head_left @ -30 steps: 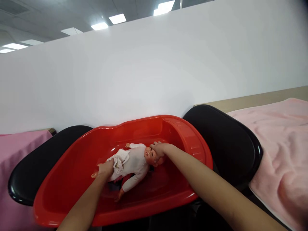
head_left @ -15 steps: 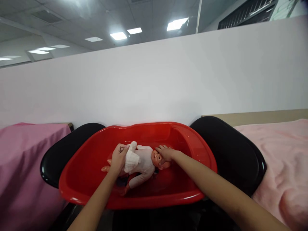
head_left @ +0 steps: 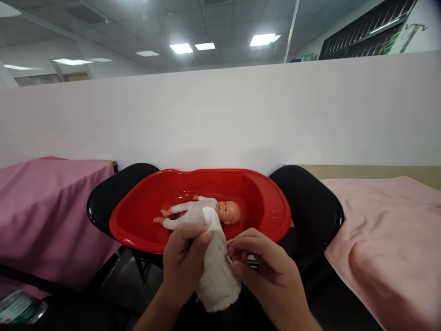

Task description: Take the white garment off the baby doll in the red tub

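Observation:
A baby doll (head_left: 201, 212) in a white suit lies on its back in a red plastic tub (head_left: 268, 202), head to the right. In front of the tub, my left hand (head_left: 182, 264) grips a white cloth (head_left: 217, 271) that hangs down from its fingers. Just to the right of that cloth is my right hand (head_left: 267, 271), whose curled fingertips touch its edge. Both hands are well clear of the doll and nearer to me than the tub.
The tub rests on two black chairs (head_left: 306, 207). A pink sheet (head_left: 48, 207) covers a surface at left, a pale pink towel (head_left: 389, 234) covers a table at right. A white partition wall (head_left: 220, 119) stands behind. A plastic object (head_left: 17, 310) lies low at left.
Both hands have left the doll and drawn back toward me. The left hand lifted the white cloth off the doll's body; the right hand let go of the head. The view has pulled back.

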The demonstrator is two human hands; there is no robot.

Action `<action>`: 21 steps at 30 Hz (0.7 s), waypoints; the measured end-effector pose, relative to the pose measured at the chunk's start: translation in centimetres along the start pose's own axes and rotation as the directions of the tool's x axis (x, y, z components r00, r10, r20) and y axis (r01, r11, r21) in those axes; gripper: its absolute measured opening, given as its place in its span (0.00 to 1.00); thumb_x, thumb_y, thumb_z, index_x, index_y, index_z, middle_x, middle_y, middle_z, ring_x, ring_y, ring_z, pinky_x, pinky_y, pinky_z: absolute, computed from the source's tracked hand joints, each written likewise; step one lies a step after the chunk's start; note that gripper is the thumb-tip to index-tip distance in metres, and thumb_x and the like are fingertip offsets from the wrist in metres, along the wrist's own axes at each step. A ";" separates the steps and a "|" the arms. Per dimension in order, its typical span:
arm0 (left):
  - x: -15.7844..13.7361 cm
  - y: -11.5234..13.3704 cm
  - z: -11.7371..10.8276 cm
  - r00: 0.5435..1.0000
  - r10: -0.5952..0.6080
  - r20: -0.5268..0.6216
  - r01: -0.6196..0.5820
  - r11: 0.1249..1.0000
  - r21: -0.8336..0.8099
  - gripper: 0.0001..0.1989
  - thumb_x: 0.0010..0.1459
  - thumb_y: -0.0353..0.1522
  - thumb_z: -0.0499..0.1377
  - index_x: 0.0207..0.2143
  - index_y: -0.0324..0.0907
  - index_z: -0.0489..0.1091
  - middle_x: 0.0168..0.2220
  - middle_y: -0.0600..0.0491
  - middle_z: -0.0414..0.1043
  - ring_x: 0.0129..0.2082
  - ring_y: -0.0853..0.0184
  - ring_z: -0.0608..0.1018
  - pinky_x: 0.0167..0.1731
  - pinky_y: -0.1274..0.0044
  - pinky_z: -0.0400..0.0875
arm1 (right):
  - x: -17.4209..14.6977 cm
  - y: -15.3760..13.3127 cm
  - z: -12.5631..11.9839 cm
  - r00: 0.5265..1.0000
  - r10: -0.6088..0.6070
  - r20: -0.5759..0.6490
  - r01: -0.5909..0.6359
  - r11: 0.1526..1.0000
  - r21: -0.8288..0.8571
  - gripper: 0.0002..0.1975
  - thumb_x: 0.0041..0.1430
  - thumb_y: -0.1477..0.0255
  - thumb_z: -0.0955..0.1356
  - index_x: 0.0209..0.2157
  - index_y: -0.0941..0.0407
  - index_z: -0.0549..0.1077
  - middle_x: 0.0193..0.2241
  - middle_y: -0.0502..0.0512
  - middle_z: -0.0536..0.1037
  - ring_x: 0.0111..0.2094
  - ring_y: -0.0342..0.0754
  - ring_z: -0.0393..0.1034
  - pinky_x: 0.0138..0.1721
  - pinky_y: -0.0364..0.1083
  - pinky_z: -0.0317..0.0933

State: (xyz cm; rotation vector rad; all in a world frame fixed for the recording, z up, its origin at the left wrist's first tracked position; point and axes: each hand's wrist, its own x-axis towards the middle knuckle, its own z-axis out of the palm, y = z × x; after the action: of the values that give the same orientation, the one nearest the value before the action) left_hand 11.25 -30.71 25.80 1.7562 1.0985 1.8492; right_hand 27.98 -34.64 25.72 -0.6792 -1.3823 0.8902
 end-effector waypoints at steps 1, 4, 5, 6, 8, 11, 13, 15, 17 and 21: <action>-0.8 0.5 0.0 1.000 0.021 0.020 -0.020 0.999 -0.025 0.17 0.61 0.47 0.65 0.28 0.43 0.74 0.25 0.54 0.75 0.25 0.69 0.76 0.27 0.79 0.73 | -1.3 -0.4 0.8 0.998 0.039 -0.044 -0.034 0.993 0.113 0.08 0.59 0.65 0.76 0.40 0.52 0.82 0.30 0.54 0.80 0.28 0.44 0.72 0.27 0.42 0.66; -3.1 2.0 -0.6 0.991 0.001 0.136 0.011 0.996 -0.084 0.14 0.63 0.43 0.64 0.30 0.43 0.77 0.25 0.54 0.77 0.23 0.70 0.77 0.24 0.81 0.73 | -4.3 -0.9 2.6 0.968 0.250 -0.030 -0.207 0.859 0.469 0.14 0.61 0.58 0.74 0.41 0.53 0.81 0.25 0.54 0.78 0.21 0.42 0.68 0.19 0.40 0.61; -3.8 2.5 -1.0 0.982 -0.027 0.188 0.046 0.994 -0.098 0.13 0.64 0.41 0.64 0.30 0.43 0.78 0.25 0.54 0.77 0.23 0.71 0.77 0.25 0.82 0.74 | -5.2 -1.0 3.0 0.948 0.317 0.006 -0.268 0.792 0.549 0.16 0.62 0.56 0.72 0.42 0.54 0.81 0.25 0.54 0.78 0.19 0.42 0.66 0.17 0.40 0.59; -4.5 3.0 -1.3 0.970 -0.057 0.238 0.086 0.990 -0.114 0.12 0.65 0.40 0.63 0.31 0.44 0.79 0.26 0.54 0.78 0.24 0.71 0.78 0.25 0.83 0.74 | -5.9 -1.1 3.4 0.926 0.374 0.044 -0.323 0.728 0.604 0.18 0.63 0.55 0.71 0.41 0.55 0.82 0.24 0.55 0.78 0.17 0.41 0.65 0.17 0.40 0.59; -5.8 3.9 -2.2 0.943 -0.113 0.312 0.166 0.975 -0.151 0.11 0.65 0.40 0.63 0.32 0.45 0.80 0.27 0.54 0.79 0.25 0.71 0.79 0.26 0.84 0.75 | -7.0 -1.5 3.9 0.884 0.455 0.110 -0.406 0.628 0.664 0.20 0.64 0.54 0.70 0.40 0.57 0.82 0.23 0.56 0.78 0.16 0.40 0.64 0.16 0.40 0.59; -7.6 4.8 -3.4 0.930 -0.186 0.316 0.256 0.946 -0.196 0.09 0.65 0.39 0.64 0.34 0.45 0.81 0.27 0.54 0.80 0.24 0.71 0.79 0.24 0.85 0.74 | -8.1 -1.8 4.4 0.853 0.484 0.196 -0.462 0.525 0.715 0.19 0.65 0.56 0.70 0.39 0.58 0.83 0.23 0.57 0.78 0.14 0.39 0.62 0.16 0.38 0.59; -8.6 4.9 -4.2 0.930 -0.217 0.298 0.277 0.944 -0.177 0.08 0.65 0.38 0.64 0.34 0.45 0.81 0.26 0.55 0.79 0.23 0.71 0.78 0.23 0.84 0.73 | -8.5 -1.8 4.6 0.850 0.465 0.246 -0.473 0.470 0.745 0.16 0.67 0.60 0.69 0.39 0.57 0.83 0.25 0.57 0.80 0.15 0.37 0.63 0.17 0.37 0.59; -9.2 4.8 -4.7 0.926 -0.223 0.305 0.277 0.950 -0.146 0.08 0.65 0.37 0.64 0.34 0.46 0.81 0.26 0.55 0.79 0.22 0.71 0.78 0.23 0.84 0.74 | -9.0 -1.7 4.8 0.847 0.453 0.278 -0.479 0.426 0.768 0.15 0.68 0.62 0.68 0.40 0.56 0.84 0.26 0.57 0.81 0.16 0.37 0.65 0.18 0.35 0.59; -9.6 4.6 -5.1 0.919 -0.217 0.328 0.272 0.953 -0.132 0.08 0.65 0.36 0.64 0.34 0.46 0.82 0.26 0.55 0.80 0.24 0.70 0.79 0.25 0.83 0.75 | -9.4 -1.5 4.9 0.836 0.463 0.293 -0.493 0.403 0.771 0.15 0.68 0.62 0.68 0.41 0.55 0.84 0.25 0.57 0.81 0.16 0.36 0.64 0.17 0.35 0.58; -9.8 3.7 -5.4 0.917 -0.207 0.342 0.267 0.954 -0.139 0.06 0.65 0.34 0.63 0.37 0.48 0.82 0.29 0.56 0.82 0.26 0.70 0.81 0.28 0.82 0.77 | -10.0 -0.8 4.9 0.794 0.532 0.294 -0.549 0.419 0.723 0.16 0.66 0.58 0.70 0.42 0.55 0.84 0.22 0.55 0.78 0.14 0.35 0.59 0.16 0.35 0.58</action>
State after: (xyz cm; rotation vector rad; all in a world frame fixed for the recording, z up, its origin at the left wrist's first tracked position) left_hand 8.58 -41.63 22.36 1.6611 0.9328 1.4060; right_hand 23.52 -43.98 21.54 -0.3991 -0.5996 1.8957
